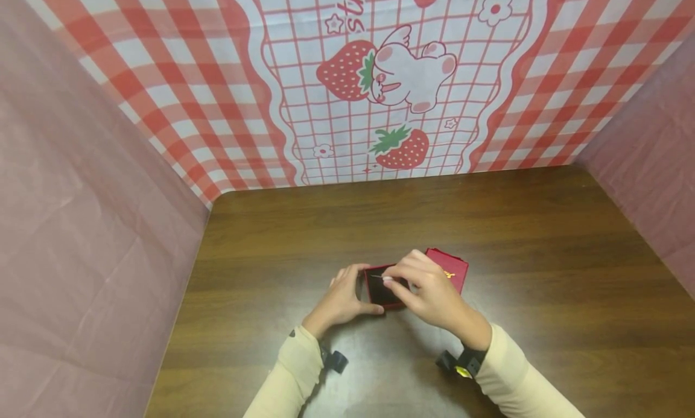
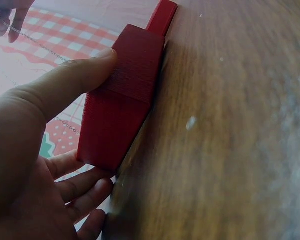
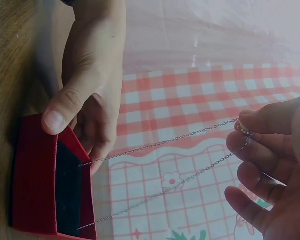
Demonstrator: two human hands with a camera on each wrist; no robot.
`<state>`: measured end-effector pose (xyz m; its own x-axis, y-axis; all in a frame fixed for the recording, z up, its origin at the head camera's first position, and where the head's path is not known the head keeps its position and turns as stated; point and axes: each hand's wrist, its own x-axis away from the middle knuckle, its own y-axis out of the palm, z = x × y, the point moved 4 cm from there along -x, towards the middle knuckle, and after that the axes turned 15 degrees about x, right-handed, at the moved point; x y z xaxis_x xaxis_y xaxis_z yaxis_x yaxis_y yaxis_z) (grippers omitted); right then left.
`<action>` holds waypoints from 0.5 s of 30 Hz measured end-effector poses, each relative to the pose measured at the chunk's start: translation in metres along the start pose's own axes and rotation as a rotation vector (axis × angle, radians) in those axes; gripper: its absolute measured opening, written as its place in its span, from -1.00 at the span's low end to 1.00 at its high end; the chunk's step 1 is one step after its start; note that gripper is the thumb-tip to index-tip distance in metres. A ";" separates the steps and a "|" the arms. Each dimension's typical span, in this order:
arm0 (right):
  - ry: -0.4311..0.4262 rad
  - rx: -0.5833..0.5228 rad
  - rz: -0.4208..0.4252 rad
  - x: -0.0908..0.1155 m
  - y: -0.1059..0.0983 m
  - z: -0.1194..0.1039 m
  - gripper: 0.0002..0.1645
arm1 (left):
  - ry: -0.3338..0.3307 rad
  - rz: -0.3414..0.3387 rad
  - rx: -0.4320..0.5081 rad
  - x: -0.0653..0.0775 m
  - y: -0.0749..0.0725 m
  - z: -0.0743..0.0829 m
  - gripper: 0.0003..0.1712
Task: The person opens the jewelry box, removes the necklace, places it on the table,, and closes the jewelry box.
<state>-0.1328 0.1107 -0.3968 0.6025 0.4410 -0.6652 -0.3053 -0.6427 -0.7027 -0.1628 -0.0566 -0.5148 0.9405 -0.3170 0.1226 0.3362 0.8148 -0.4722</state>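
Observation:
My left hand [image 1: 343, 297] grips the near-left end of a small red jewelry box [image 2: 121, 100], thumb on one side and fingers on the other. The box sits on the table with its dark lining [image 3: 70, 185] facing up. Above it, my right hand [image 1: 431, 288] pinches a silver necklace [image 3: 162, 143] between thumb and index finger. A small sparkling piece [image 3: 244, 131] shows at those fingertips in the right wrist view. Two strands of chain run from there down into the box, where their lower ends are hidden.
A red lid [image 1: 457, 272] with gold marking lies right of the box, partly behind my right hand. The brown wooden table [image 1: 271, 237] meets a strawberry-patterned cloth [image 1: 336, 134] at the back. Pink cloth [image 1: 81, 225] hangs along both sides.

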 end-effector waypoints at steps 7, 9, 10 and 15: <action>-0.004 -0.022 0.017 0.000 0.001 0.001 -0.80 | 0.004 -0.001 -0.001 0.000 0.000 -0.001 0.08; 0.005 -0.029 0.006 0.000 0.002 0.002 -0.82 | 0.007 -0.001 0.000 -0.001 0.000 -0.001 0.08; 0.010 -0.032 0.000 0.000 0.002 0.003 -0.83 | 0.010 -0.001 -0.001 -0.001 0.000 -0.001 0.07; 0.023 -0.044 -0.011 0.000 0.004 0.005 -0.88 | 0.014 0.001 0.001 -0.001 0.000 -0.001 0.07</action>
<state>-0.1378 0.1114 -0.4014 0.6227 0.4341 -0.6510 -0.2663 -0.6648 -0.6980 -0.1636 -0.0570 -0.5160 0.9401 -0.3227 0.1097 0.3350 0.8159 -0.4712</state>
